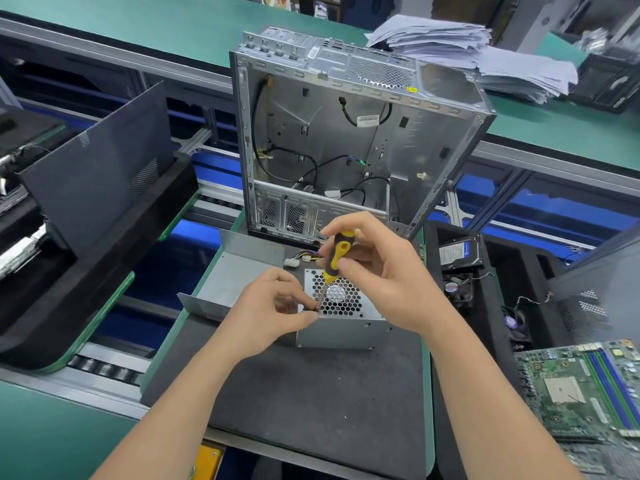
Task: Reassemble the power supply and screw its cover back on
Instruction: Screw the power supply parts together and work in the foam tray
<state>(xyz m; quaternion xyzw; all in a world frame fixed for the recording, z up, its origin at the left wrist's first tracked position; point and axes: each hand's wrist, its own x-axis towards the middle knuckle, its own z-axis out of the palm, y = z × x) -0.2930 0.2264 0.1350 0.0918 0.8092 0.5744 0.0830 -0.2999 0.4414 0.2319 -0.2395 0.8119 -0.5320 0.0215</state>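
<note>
The power supply [341,332] lay near the middle of the bench [311,393], on its dark mat, with its honeycomb fan grille [343,301] facing up. The right grip [377,271] was clenched round the yellow-and-black handle of a screwdriver [337,252]. The tool was tilted, and its shaft ran down to the grille's near left corner. There the left grip [273,306] pinched the shaft's tip between thumb and forefinger. Whether a screw sat under the tip could not be told.

A bent grey metal cover [235,271] lay just beside the power supply, toward the bench's far left corner, with one flange reaching past the left edge. A bundle of coloured wires with a white connector [290,262] came out behind the unit.

At the far edge an open computer case [346,140] stood upright, loose black cables hanging inside it. Off the right edge a hard drive [459,251] and a small fan [459,289] sat in a black foam tray, and a green motherboard [588,386] lay nearer. A dark side panel [100,168] leaned off the left edge.
</note>
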